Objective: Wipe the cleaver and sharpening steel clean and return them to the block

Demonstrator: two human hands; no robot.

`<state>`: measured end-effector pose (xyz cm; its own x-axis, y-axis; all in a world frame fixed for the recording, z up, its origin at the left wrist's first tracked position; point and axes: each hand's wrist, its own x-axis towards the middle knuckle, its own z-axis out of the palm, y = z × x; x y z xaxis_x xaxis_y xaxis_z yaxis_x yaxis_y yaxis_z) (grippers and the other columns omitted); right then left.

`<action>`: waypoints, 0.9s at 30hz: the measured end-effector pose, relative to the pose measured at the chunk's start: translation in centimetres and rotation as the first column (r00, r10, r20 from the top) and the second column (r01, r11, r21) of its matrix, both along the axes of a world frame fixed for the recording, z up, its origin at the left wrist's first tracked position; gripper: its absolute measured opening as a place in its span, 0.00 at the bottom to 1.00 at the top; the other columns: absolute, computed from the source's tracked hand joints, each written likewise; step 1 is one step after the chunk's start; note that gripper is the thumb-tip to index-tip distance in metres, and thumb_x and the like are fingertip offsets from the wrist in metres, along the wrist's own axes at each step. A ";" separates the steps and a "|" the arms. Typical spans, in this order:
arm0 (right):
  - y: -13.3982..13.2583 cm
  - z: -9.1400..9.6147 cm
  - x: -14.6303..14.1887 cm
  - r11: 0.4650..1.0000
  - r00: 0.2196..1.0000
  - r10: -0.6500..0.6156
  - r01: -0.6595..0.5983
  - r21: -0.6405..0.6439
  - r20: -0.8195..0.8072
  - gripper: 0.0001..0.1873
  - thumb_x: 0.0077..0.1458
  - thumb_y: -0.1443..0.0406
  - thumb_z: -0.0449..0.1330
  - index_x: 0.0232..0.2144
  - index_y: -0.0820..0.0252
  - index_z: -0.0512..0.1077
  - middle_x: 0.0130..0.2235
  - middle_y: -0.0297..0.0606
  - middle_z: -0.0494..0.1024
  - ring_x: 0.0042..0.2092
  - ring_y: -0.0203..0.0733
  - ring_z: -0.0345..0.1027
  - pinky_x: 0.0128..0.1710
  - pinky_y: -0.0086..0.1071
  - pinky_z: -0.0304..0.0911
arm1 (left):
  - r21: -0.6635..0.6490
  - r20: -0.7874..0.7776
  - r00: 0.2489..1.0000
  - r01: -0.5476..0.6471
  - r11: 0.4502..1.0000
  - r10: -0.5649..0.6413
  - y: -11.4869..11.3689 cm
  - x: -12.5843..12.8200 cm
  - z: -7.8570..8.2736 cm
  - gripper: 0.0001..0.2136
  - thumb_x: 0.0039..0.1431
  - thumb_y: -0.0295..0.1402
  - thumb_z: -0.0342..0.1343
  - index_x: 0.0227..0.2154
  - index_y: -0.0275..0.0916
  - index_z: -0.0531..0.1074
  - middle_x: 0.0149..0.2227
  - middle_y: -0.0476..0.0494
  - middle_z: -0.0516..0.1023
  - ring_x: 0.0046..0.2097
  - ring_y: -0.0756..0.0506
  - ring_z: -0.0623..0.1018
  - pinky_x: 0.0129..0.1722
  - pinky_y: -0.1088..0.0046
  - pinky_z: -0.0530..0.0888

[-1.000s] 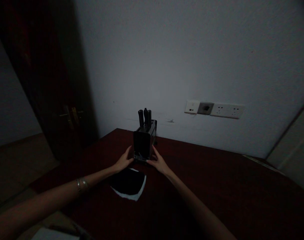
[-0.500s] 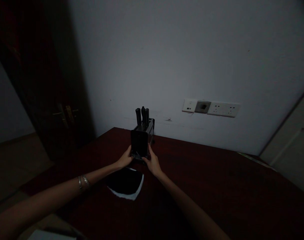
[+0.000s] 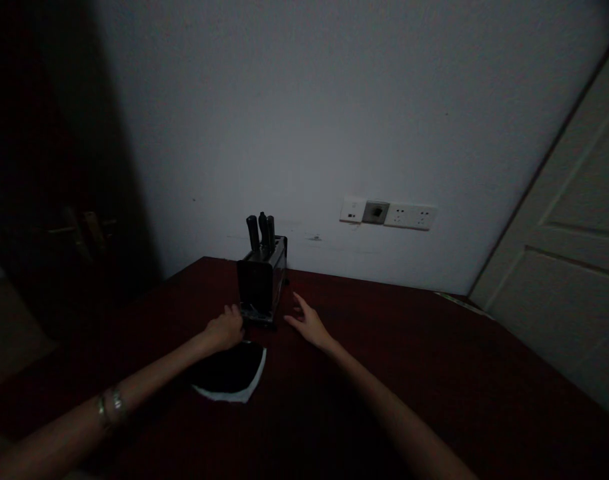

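On the dark-red wooden surface (image 3: 384,347), the boxy black-and-silver metal knife block (image 3: 257,287) looks heavy, stiff — grasp low sides — right grip (image 3: 311,328) spread, empty; left grip (image 3: 224,331), can't tell.

On L forearm (image 3: 159,371), a slim silvery bracelet (image 3: 117,401) nearer L hand (image 3: 225,328) & a slim, duller bracelet (image 3: 103,411) further up are being worn side by side, both metallic-looking; fine detail's being blurred in dim light. R forearm (image 3: 374,390) & R hand (image 3: 309,325) are being seen bare.
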<state>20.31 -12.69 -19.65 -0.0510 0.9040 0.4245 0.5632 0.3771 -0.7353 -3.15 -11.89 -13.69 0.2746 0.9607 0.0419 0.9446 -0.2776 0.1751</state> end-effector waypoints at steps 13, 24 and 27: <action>-6.4 -1.8 16.0 0.949 0.871 -0.310 0.308 0.068 0.381 0.22 0.56 0.62 0.48 0.50 0.67 0.66 0.53 0.50 0.66 0.56 0.47 0.56 0.56 0.42 0.51 | 0.060 0.065 0.817 0.569 0.820 -0.572 -2.2 11.6 -0.8 0.18 0.57 0.35 0.44 0.48 0.34 0.66 0.52 0.34 0.68 0.53 0.41 0.68 0.51 0.66 0.64; -6.0 -0.9 15.4 0.919 0.749 -0.341 0.393 0.033 0.569 0.22 0.57 0.60 0.48 0.53 0.55 0.63 0.53 0.41 0.67 0.54 0.46 0.56 0.51 0.40 0.53 | 0.125 0.110 0.865 0.477 0.870 -0.490 4.0 18.2 -7.1 0.23 0.60 0.33 0.37 0.55 0.24 0.57 0.60 0.25 0.53 0.62 0.34 0.49 0.57 0.54 0.50; -6.0 -1.0 15.4 0.916 0.734 -0.342 0.401 0.032 0.586 0.21 0.57 0.60 0.47 0.53 0.53 0.64 0.54 0.41 0.67 0.54 0.45 0.56 0.50 0.39 0.53 | 0.136 0.105 0.863 0.479 0.867 -0.494 4.1 18.3 -7.3 0.23 0.59 0.33 0.38 0.55 0.27 0.58 0.59 0.26 0.55 0.62 0.34 0.50 0.57 0.54 0.51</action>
<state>35.70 -18.67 -20.63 0.0924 0.9349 0.3426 0.9675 -0.0029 -0.2530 15.12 -7.77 -20.98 0.6909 0.6946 0.2007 0.6548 -0.7188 0.2336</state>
